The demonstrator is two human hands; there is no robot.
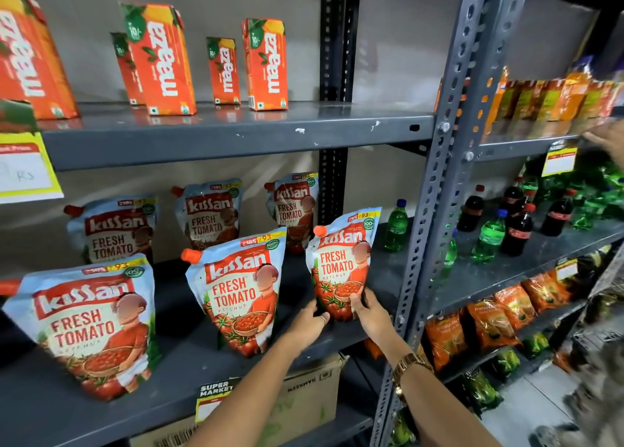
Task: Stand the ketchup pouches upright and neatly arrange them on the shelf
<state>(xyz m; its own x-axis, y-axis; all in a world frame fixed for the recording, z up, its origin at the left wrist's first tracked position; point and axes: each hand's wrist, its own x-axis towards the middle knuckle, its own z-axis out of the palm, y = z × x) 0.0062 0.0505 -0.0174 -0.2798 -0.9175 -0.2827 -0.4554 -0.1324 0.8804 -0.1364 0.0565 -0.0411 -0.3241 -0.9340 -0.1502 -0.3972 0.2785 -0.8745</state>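
Several Kissan ketchup pouches stand upright in two rows on the grey middle shelf (189, 352). The front row holds a left pouch (87, 325), a middle pouch (239, 291) and a right pouch (341, 261). Three more pouches stand behind them, one of them at the back centre (209, 213). My right hand (371, 311) grips the bottom right corner of the right front pouch, thumb on its face. My left hand (307, 321) rests with its fingers against that pouch's lower left edge, beside the middle pouch.
Orange Maaza juice cartons (266, 65) stand on the shelf above. A green bottle (395, 227) stands right of the pouches by the perforated upright (439, 183). Cola bottles and snack packets fill the right bay. A cardboard box (304, 396) sits below. Another person's hand (607, 139) shows far right.
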